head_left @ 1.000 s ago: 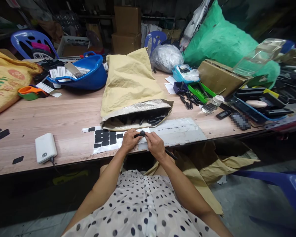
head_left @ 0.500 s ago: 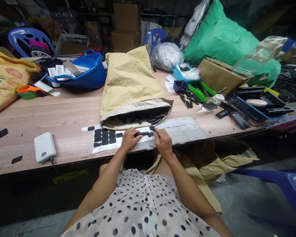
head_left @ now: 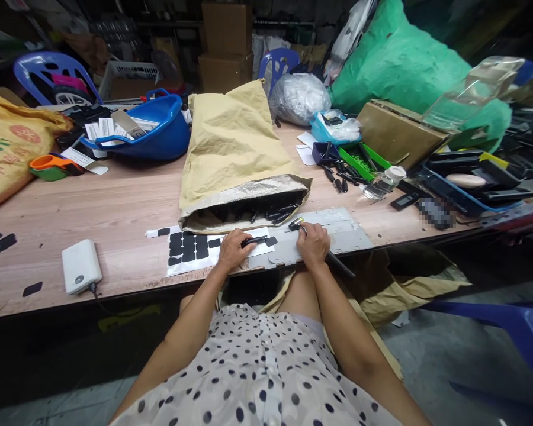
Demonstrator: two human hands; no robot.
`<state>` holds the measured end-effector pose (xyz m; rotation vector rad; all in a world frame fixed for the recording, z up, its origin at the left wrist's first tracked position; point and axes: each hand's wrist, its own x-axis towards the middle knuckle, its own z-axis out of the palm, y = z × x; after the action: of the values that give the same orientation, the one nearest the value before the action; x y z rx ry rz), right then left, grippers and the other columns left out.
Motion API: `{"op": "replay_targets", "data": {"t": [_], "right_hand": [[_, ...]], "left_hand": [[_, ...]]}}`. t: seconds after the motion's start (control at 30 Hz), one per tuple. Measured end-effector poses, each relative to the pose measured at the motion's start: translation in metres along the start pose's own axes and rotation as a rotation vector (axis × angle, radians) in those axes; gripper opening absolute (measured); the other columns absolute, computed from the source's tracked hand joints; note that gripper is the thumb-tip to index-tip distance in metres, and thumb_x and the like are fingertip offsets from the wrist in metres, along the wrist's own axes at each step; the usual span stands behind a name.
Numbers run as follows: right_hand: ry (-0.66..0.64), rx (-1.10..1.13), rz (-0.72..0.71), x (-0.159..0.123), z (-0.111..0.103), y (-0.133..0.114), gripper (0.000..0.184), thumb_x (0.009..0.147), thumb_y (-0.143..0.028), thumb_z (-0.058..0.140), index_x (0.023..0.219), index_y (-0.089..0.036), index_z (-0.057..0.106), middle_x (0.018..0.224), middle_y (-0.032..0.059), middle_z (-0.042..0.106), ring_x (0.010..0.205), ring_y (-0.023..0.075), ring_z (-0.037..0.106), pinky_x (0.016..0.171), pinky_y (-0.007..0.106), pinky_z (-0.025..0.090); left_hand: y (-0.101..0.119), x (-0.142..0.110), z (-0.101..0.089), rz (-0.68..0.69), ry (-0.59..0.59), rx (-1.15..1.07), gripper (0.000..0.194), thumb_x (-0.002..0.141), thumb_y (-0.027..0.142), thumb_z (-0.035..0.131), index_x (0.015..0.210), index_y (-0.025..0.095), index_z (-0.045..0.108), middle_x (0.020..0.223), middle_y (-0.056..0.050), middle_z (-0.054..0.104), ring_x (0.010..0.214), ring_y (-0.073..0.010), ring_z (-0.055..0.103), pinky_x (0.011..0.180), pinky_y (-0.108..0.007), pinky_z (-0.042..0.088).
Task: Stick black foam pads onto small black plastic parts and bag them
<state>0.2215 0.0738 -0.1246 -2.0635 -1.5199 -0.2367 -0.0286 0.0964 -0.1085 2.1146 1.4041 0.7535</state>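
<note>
My left hand point(head_left: 234, 251) rests on the white sheet point(head_left: 213, 264), its fingers closed on a slim black piece point(head_left: 255, 240) whose exact kind I cannot make out. Rounded black patches point(head_left: 189, 247) sit on the sheet to the left of that hand, and a single dark patch point(head_left: 271, 241) lies just past the tip of the slim piece. In my right hand point(head_left: 313, 242) is a small hammer point(head_left: 343, 267): its shiny head shows beyond the fingers, and its dark handle sticks out below the wrist side. Under this hand lies a grey flat board point(head_left: 346, 232).
Just behind my hands a large tan sack point(head_left: 235, 148) lies with its mouth towards me, black pieces inside. A white power bank point(head_left: 80, 266) with a cable is at left, a blue basin point(head_left: 146, 133) behind it. At right are a green tray point(head_left: 368, 171) and a clear bottle point(head_left: 384, 182).
My right hand has moved to the right, away from the slim piece, and turned so the hammer's handle shows. My left hand stays in place with the slim black piece.
</note>
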Motion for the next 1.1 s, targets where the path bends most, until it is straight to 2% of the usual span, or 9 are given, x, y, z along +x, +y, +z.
{"op": "replay_targets", "data": {"t": [0.17,0.33,0.5,0.67,0.77,0.87,0.93,1.03,1.1], "right_hand": [[0.039,-0.041,-0.012,-0.001,0.004,-0.006,0.021,0.085,-0.017,0.055,0.1,-0.019,0.07,0.092,0.0104,0.061,0.089,0.0253,0.048,0.072,0.034,0.032],[0.055,-0.052,-0.023,-0.003,0.006,-0.004,0.022,0.086,-0.019,0.054,0.102,-0.02,0.069,0.092,0.0107,0.061,0.09,0.0258,0.048,0.072,0.035,0.033],[0.038,-0.059,-0.007,-0.003,0.005,-0.007,0.022,0.087,-0.019,0.054,0.101,-0.019,0.07,0.092,0.0105,0.061,0.09,0.0258,0.048,0.072,0.035,0.032],[0.024,-0.051,0.006,-0.002,0.004,-0.008,0.022,0.088,-0.019,0.054,0.103,-0.019,0.07,0.094,0.0112,0.061,0.091,0.0264,0.048,0.072,0.035,0.032],[0.026,-0.051,0.007,-0.003,0.005,-0.008,0.021,0.088,-0.019,0.053,0.103,-0.02,0.069,0.094,0.0109,0.06,0.091,0.0262,0.048,0.073,0.035,0.032],[0.049,-0.052,-0.003,-0.003,0.007,-0.007,0.021,0.088,-0.019,0.053,0.102,-0.02,0.069,0.093,0.0104,0.06,0.09,0.0258,0.048,0.072,0.034,0.032],[0.054,-0.047,-0.007,-0.003,0.007,-0.007,0.021,0.088,-0.019,0.053,0.102,-0.02,0.069,0.093,0.0104,0.06,0.09,0.0258,0.048,0.072,0.034,0.032],[0.03,-0.04,0.0,-0.003,0.007,-0.008,0.021,0.089,-0.019,0.054,0.103,-0.02,0.069,0.094,0.0108,0.06,0.091,0.026,0.048,0.073,0.035,0.033],[0.014,-0.042,0.01,-0.003,0.006,-0.009,0.021,0.089,-0.019,0.054,0.103,-0.02,0.069,0.094,0.0106,0.06,0.091,0.0258,0.048,0.074,0.035,0.033]], "left_hand": [[0.01,-0.012,-0.007,0.074,0.011,-0.029,0.015,0.088,0.034,0.065,0.094,0.023,0.073,0.088,-0.004,0.068,0.087,-0.021,0.063,0.082,-0.033,0.051],[0.032,-0.065,-0.005,0.107,-0.143,-0.112,0.026,0.095,0.044,0.054,0.104,0.026,0.071,0.085,-0.002,0.073,0.069,-0.0157,0.064,0.069,-0.026,0.05],[0.032,-0.109,0.016,-0.082,-0.307,0.029,0.024,0.095,0.041,0.055,0.104,0.027,0.071,0.071,0.0,0.072,0.065,-0.0182,0.068,0.063,-0.025,0.046],[0.022,-0.114,0.029,-0.246,-0.373,0.16,0.025,0.092,0.034,0.057,0.112,0.026,0.069,0.07,-0.002,0.072,0.073,-0.0231,0.072,0.061,-0.026,0.045],[0.029,-0.108,0.027,-0.195,-0.381,0.076,0.026,0.088,0.032,0.063,0.112,0.027,0.07,0.065,0.001,0.07,0.066,-0.0199,0.07,0.059,-0.025,0.044],[0.042,-0.087,0.019,-0.103,-0.246,-0.061,0.021,0.088,0.035,0.064,0.103,0.025,0.073,0.06,0.003,0.066,0.056,-0.0151,0.062,0.059,-0.025,0.046],[0.047,-0.061,0.014,-0.063,-0.082,-0.101,0.02,0.089,0.036,0.062,0.099,0.023,0.073,0.063,0.002,0.065,0.057,-0.0143,0.061,0.062,-0.025,0.048],[0.044,-0.009,0.009,-0.097,0.168,-0.041,0.018,0.087,0.033,0.064,0.096,0.02,0.071,0.078,-0.003,0.066,0.074,-0.0192,0.064,0.073,-0.031,0.052],[0.037,0.025,0.009,-0.184,0.232,0.012,0.019,0.084,0.032,0.066,0.097,0.019,0.069,0.093,-0.008,0.065,0.089,-0.0248,0.065,0.08,-0.036,0.053]]}}
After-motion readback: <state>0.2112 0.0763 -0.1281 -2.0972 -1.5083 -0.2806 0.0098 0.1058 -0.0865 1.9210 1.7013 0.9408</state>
